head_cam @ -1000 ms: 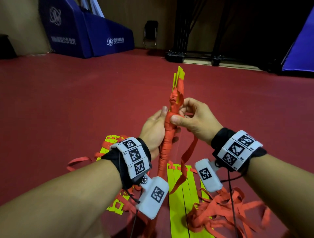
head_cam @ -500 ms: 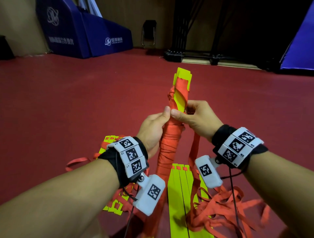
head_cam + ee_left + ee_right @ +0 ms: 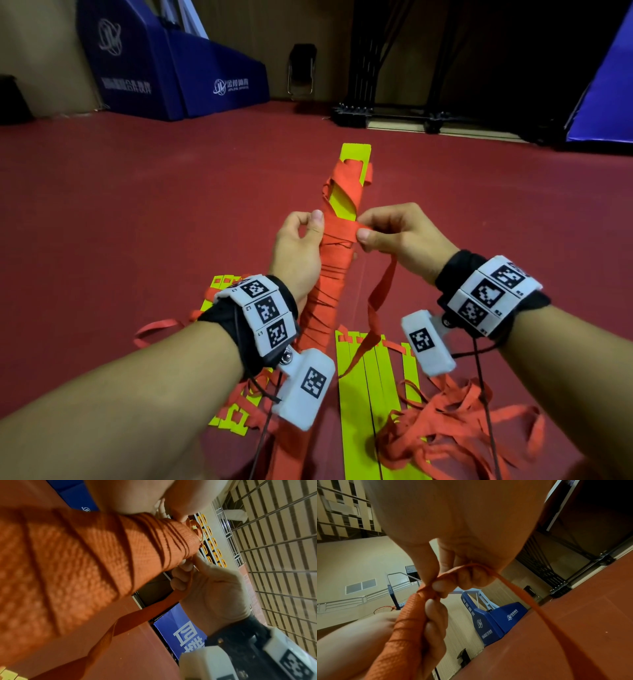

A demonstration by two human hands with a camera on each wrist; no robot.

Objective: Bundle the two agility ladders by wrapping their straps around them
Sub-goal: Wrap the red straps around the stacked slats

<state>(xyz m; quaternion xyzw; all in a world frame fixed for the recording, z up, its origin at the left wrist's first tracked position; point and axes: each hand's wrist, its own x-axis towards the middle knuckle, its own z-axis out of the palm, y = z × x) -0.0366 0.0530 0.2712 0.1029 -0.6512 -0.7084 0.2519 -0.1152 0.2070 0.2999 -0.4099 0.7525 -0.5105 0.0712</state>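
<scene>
Only the right wrist view shows the left hand (image 3: 435,620) fingers curled around the wrapped ladder bundle (image 3: 329,274); beside that grip, the right hand (image 3: 400,240) pinches the red strap (image 3: 376,301).

The wrapped bundle (image 3: 337,246) runs off the head view's bottom edge. The left hand (image 3: 299,253) hides its own fingers behind it. Wall lettering is illegible.

Both my forearms reach forward, wrists banded. My left hand (image 3: 301,250) curls its fingers around the bundle (image 3: 337,246), thumb up; my right hand (image 3: 404,236) pinches the strap (image 3: 380,291) just right of it.
</scene>
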